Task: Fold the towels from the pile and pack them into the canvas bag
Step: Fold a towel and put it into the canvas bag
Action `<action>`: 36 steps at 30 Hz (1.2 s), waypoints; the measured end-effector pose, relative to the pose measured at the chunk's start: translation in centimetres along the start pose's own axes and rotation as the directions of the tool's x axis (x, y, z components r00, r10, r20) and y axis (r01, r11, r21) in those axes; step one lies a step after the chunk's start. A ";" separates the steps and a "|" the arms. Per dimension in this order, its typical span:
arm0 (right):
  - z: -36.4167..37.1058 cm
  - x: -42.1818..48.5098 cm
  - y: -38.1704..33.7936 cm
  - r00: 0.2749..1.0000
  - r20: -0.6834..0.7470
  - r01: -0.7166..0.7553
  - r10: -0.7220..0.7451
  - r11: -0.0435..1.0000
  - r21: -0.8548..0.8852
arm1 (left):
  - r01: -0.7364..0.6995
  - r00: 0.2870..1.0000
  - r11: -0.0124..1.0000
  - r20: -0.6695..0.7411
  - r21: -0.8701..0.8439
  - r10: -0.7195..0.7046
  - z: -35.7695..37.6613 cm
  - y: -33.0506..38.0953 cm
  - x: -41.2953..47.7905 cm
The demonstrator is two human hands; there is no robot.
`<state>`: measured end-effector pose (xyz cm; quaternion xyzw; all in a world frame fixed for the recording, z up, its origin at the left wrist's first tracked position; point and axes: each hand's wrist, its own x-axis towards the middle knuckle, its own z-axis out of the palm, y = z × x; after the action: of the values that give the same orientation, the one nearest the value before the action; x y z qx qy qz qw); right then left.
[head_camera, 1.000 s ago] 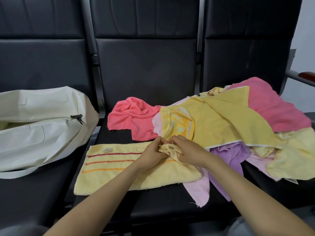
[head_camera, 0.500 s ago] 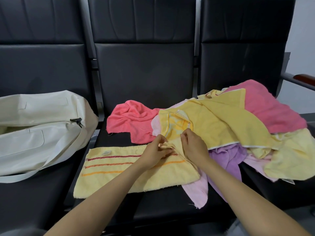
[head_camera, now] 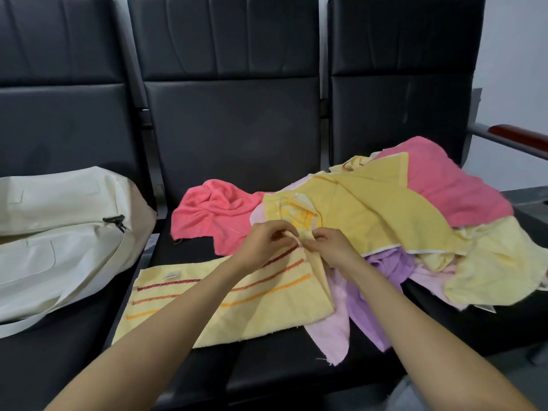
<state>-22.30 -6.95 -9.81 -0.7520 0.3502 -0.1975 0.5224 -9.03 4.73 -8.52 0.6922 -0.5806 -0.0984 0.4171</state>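
Left hand (head_camera: pixel 264 244): is pinching the raised right end of the striped yellow towel (head_camera: pixel 237 307), fingers curled onto the cloth
Right hand (head_camera: pixel 332 247): is pinching the same lifted edge just beside the left hand, fingers closed on the fabric
Striped yellow towel: is lying spread across the middle black seat (head_camera: pixel 281 366), its right end rising off the seat in both hands
Progress: by the look of it, the first fold is only beginning; no folded towel is showing anywhere, and I cannot tell whether anything is sitting inside the bag
Left to do: folding this towel, working through the whole pile, then packing everything
Pile (head_camera: pixel 385 218): is sprawling over the middle and right seats, with yellow, deep pink, pale yellow and purple towels tangling together
Canvas bag (head_camera: pixel 59 232): is lying on the left seat, well apart from the hands, its dark zip pull (head_camera: pixel 115 221) showing; I cannot tell whether it is open
In the way: a pale pink towel (head_camera: pixel 332 330) and a purple towel (head_camera: pixel 382 268) are lying under the striped towel's right end and may be dragging with it; a coral towel (head_camera: pixel 216 215) is bunching just behind
Surroundings: a wood-topped armrest (head_camera: pixel 519 137) is jutting in at far right
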 end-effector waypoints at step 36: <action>5.0 -2.6 2.0 0.920 0.388 0.367 -0.053 0.466 -0.805 | 0.788 0.589 0.533 -0.128 0.309 -0.798 -13.4 -11.4 -12.8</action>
<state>-21.32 -2.22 -13.35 -0.9694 0.2185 0.0617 0.0929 3.60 22.04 -12.39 0.9380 -0.2173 -0.1867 0.1953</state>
